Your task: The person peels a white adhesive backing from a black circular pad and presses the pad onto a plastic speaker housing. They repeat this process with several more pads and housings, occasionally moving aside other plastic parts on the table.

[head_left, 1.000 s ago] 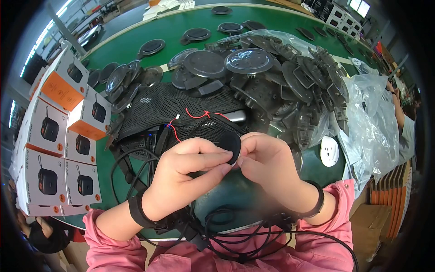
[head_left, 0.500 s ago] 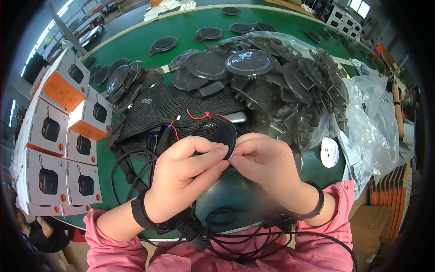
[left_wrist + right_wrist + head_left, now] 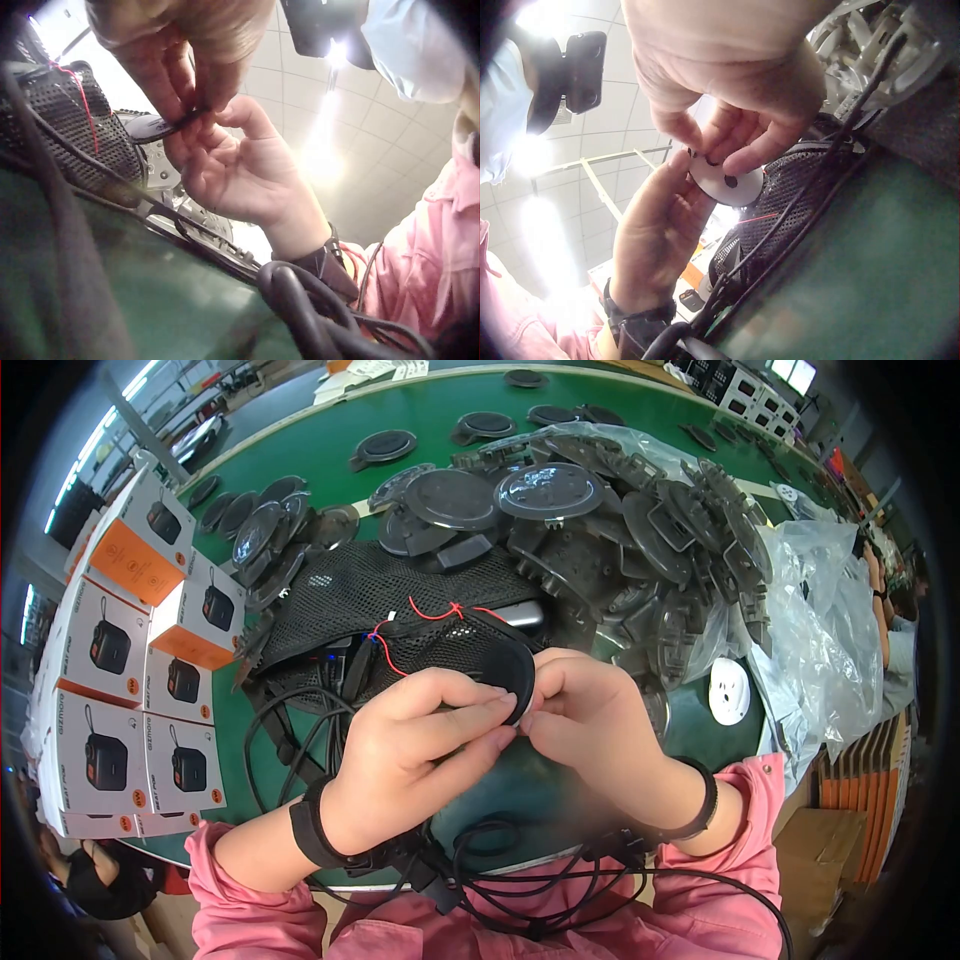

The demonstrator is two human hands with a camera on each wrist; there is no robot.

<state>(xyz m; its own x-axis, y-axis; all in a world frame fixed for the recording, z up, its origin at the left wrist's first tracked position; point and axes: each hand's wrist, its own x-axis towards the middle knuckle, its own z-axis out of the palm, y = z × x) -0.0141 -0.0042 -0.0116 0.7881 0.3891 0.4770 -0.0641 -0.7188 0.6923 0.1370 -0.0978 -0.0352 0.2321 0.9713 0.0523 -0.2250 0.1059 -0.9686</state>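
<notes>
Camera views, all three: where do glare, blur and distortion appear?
Head view: fisheye curves the long green table, glare on a glossy black round disc; left wrist view: white ceiling light flares, thick dark strip blurred; right wrist view: white ceiling lights overexposed.

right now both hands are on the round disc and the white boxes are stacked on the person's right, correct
Wrong side: the head view shows the white boxes stacked on the person's left. The left hand and right hand are on the round disc.
</notes>
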